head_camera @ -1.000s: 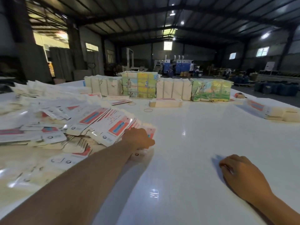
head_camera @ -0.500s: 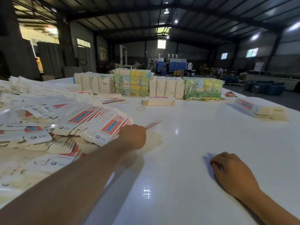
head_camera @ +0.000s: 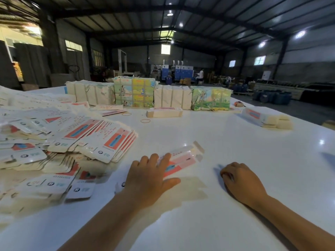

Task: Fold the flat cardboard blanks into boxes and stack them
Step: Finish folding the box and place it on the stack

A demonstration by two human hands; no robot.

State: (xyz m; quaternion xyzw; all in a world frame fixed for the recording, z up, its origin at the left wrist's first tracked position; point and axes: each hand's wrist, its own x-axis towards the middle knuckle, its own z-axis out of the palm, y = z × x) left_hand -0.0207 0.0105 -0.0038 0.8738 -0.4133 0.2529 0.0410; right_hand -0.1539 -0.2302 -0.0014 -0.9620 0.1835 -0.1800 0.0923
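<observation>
cardboard blanks (head_camera: 59,142) lie heaped along the left edge of the white table (head_camera: 235,205), red-and-blue panels fanned toward the middle. just right of the heap, the left hand (head_camera: 147,182) rests with fingers spread flat on one loose blank (head_camera: 181,160), thumb out to the side; whether any finger hooks under the card cannot be told, and the card's far end looks blurred. right of that, apart from the blank, the right hand (head_camera: 241,180) sits on the bare table with fingers curled under, holding nothing. along the far edge stand bundled packs (head_camera: 172,98), with a folded box (head_camera: 164,112) and rubber bands (head_camera: 145,121) before them; near the right edge lies a stack of finished boxes (head_camera: 266,119). no folding has begun on this blank. on the glossy top a flat press could let the card skate off, or drag neighbours from the loose heap with it.
</observation>
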